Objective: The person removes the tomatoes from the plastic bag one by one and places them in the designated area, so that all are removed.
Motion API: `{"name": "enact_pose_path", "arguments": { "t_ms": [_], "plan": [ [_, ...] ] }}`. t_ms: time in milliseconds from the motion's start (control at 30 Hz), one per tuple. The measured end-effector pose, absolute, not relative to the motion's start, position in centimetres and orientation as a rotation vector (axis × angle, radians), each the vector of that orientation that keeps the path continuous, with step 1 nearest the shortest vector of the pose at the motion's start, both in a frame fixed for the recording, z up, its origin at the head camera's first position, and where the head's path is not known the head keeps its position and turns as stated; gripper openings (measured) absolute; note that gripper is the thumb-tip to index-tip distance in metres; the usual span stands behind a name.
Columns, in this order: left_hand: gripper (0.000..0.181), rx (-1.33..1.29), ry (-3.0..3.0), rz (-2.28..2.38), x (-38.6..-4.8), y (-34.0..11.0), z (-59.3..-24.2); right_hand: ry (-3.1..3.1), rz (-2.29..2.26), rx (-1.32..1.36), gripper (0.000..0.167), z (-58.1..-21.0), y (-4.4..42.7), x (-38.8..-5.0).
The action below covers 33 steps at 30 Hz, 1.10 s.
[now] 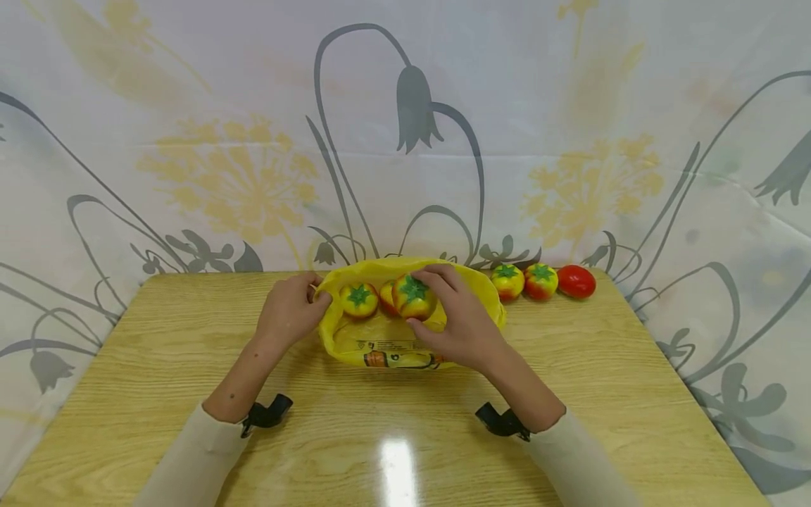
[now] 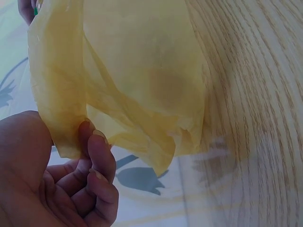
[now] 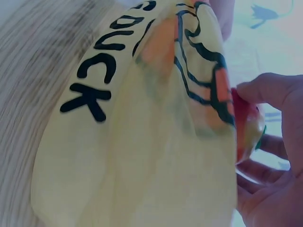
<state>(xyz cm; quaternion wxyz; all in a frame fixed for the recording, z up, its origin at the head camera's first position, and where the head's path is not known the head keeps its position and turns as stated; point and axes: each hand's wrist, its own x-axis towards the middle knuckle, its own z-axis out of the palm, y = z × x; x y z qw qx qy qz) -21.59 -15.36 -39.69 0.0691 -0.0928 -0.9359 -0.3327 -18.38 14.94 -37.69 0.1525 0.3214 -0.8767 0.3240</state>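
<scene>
Nearest you, both forearms enter in pale sleeves, with a black mount at your left wrist and a matching black mount at your right. A streak of glare lies on the wood-grain table between them.

Beyond it stands the yellow bag, mouth open upward, its near side printed with orange-and-black artwork and, as the right wrist view shows, large black lettering.

Your left hand is at the bag's left end; thumb and fingertips are pinched together on the thin rim, the other fingers loosely bent in the left wrist view. Your right hand is clamped on a yellow-and-red fruit with a green star-shaped top, thumb on its near side and fingers over its far side. That fruit is at the bag's mouth, right of centre. Whether its underside touches anything in the bag cannot fairly be judged from these angles.

Inside the bag, toward the far side, sit a similar fruit at left and a partly hidden fruit behind the one you grip.

Just right of the bag, along the table's far edge, are a yellowish fruit, a redder fruit and a smooth red oval piece, in a row. Behind hangs a pale cloth with grey and yellow flower print.
</scene>
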Motion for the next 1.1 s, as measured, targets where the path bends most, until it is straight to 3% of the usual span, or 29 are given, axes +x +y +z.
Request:
{"name": "enact_pose_path", "arguments": {
  "t_ms": [1100],
  "plan": [
    [0.034,-0.284,-2.826,-0.991,-21.7,-15.5,-39.7,-2.411,0.812,0.683,0.066,-36.8,21.7,-16.8]
  ]
}}
